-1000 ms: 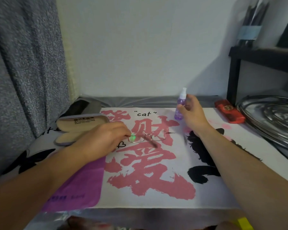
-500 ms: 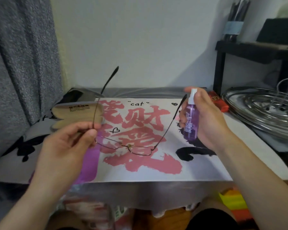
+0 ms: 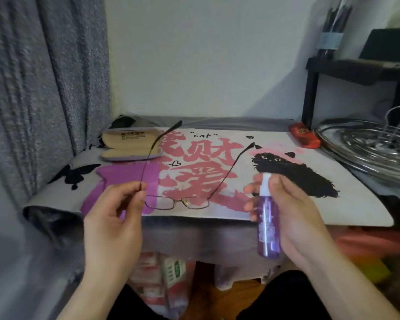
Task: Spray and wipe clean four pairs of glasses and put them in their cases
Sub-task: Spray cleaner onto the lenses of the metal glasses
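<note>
Down over my lap, just off the near edge of the counter (image 3: 333, 218), both hands are up and working. A second ago my left hand (image 3: 116, 218) was flat on the mat pinching the glasses (image 3: 178, 203) where they lay; now it has them lifted clear, thumb and forefinger pinched on the left temple near the hinge, lenses hanging low toward me, both arms of the frame fanned open and pointing away toward the wall. My right hand (image 3: 284, 213) has brought the spray bottle (image 3: 267, 225) off the mat and back toward me too: fingers curled round the purple body, forefinger riding on top of the white nozzle. Compared with half a second back, bottle and lenses sit lower and closer to me, the nozzle just beside the right lens but not touching it. I can't tell whether any mist is leaving it.

That reads to me as the spray step about to start on this pair. Nothing is wiped yet.

Further out, the purple cloth (image 3: 125, 179) lies flat on the printed mat (image 3: 286, 204), right behind the frame, handy for my next grab. Beyond it the beige case (image 3: 129, 146) sits open, empty as far as I can see, waiting for this pair. Over at the far right a red case (image 3: 304, 135) lies closed beside a metal rack (image 3: 367, 148). The other pairs I can't make out from here, so I judge the job is early.
</note>
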